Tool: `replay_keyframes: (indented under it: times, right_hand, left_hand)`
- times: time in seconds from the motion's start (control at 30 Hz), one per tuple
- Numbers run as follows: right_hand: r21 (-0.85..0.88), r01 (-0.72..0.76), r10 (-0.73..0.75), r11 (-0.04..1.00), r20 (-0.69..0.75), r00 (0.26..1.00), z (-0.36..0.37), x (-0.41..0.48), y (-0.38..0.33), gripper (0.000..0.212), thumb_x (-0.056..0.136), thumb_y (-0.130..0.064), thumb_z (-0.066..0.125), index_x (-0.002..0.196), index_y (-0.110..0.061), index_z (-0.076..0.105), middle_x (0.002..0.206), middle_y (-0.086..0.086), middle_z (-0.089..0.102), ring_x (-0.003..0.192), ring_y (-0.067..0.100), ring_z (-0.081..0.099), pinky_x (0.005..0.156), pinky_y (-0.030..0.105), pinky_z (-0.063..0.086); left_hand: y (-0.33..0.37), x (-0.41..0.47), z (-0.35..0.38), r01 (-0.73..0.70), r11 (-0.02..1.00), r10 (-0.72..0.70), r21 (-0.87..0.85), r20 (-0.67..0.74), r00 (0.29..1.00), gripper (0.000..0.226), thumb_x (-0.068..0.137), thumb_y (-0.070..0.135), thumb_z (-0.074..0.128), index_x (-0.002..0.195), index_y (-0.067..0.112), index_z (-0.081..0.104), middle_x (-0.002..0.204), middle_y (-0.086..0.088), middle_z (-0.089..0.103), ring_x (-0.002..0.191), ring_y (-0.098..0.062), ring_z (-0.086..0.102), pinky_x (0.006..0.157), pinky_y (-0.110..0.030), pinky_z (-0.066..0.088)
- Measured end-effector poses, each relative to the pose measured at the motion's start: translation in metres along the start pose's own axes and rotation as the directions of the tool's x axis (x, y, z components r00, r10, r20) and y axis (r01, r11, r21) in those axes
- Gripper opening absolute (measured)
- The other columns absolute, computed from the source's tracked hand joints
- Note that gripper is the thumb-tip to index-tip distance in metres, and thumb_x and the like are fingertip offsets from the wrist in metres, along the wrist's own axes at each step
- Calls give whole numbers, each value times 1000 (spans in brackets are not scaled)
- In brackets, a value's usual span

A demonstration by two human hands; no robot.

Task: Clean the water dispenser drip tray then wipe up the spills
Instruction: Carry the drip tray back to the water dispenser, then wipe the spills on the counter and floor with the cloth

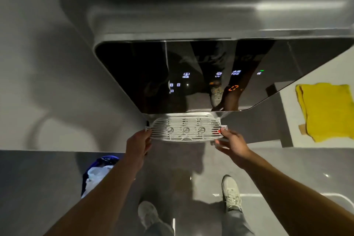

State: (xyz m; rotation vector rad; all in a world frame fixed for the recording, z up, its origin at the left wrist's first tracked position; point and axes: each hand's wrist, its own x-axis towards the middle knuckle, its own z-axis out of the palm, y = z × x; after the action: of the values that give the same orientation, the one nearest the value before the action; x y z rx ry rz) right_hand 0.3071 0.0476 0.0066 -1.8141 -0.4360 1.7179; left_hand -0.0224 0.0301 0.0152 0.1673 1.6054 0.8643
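The water dispenser (191, 74) stands in front of me with a glossy black front panel and lit icons. Below the panel sits the drip tray (186, 130), a light grey slotted grille with three round marks and a red dot at its right end. My left hand (138, 142) grips the tray's left end. My right hand (230, 142) grips its right end, thumb on top near the red dot. A yellow cloth (327, 111) lies flat on a white surface to the right of the dispenser.
A blue bin with a white liner (97, 172) stands on the floor at the lower left. My two shoes (230, 193) stand on the grey floor under the tray. A grey wall runs along the left.
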Motion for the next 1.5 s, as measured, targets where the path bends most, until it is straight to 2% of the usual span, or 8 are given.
replay_keyframes:
  times: [0.33,0.43,0.6,0.8,1.03,1.2,1.33,1.5]
  right_hand:
    - [4,61,-61,998,-69,996,15,24,2,15,107,-25,54,105,-16,66,106,13,71,98,31,63,83,44,57]
    - [-61,108,-113,992,-71,991,19,21,-1,19,108,-26,50,111,-14,65,110,15,71,100,32,65,92,51,56]
    - [-122,127,-138,984,-85,987,22,20,-7,23,109,-29,48,113,-13,63,111,17,71,97,33,65,100,58,52]
    - [-125,114,-127,986,-94,988,25,21,-11,21,110,-29,47,104,-18,64,112,15,71,102,34,66,102,54,55]
    - [-162,122,-133,979,-64,989,22,24,-12,22,110,-31,46,100,-22,64,117,15,72,105,33,68,100,49,56]
    - [-199,93,-108,976,-63,992,20,17,-16,23,109,-38,45,112,-20,60,121,13,69,111,35,67,95,48,59]
    - [-357,91,-141,930,-116,983,16,-20,-26,35,103,-39,53,129,-15,54,128,15,60,116,38,62,95,57,58]
    - [-560,287,-247,777,148,958,-16,-116,-47,10,96,-20,65,104,-23,69,98,3,72,86,27,68,90,49,59]
  left_hand:
    - [-8,20,16,-113,993,114,16,-54,992,14,103,15,60,102,8,73,103,-12,72,103,-23,67,101,-39,54]
    - [-9,25,19,-104,994,105,16,-62,993,32,103,10,57,129,-8,61,93,-2,65,91,-16,63,109,-42,48]
    - [-7,28,24,-106,993,109,45,-75,991,36,103,10,58,131,-13,58,87,-1,61,78,-10,58,85,-28,50]
    - [-4,31,25,-127,989,133,74,-81,988,34,102,12,60,126,-12,61,88,-3,64,75,-12,58,92,-37,48]
    - [-3,35,28,-142,977,161,156,-116,980,37,101,15,61,125,-13,62,112,-34,69,72,-15,58,93,-40,50]
    - [3,26,28,-74,969,100,236,-100,990,24,105,17,56,118,-1,66,120,-29,68,110,-36,66,105,-52,53]
    - [8,-11,24,-85,922,161,376,-175,971,60,98,30,69,150,9,48,150,-14,53,132,-36,54,112,-47,47]
    - [16,-87,16,-171,882,207,439,-35,978,11,91,27,71,95,18,68,105,-16,73,110,-44,68,93,-49,55]
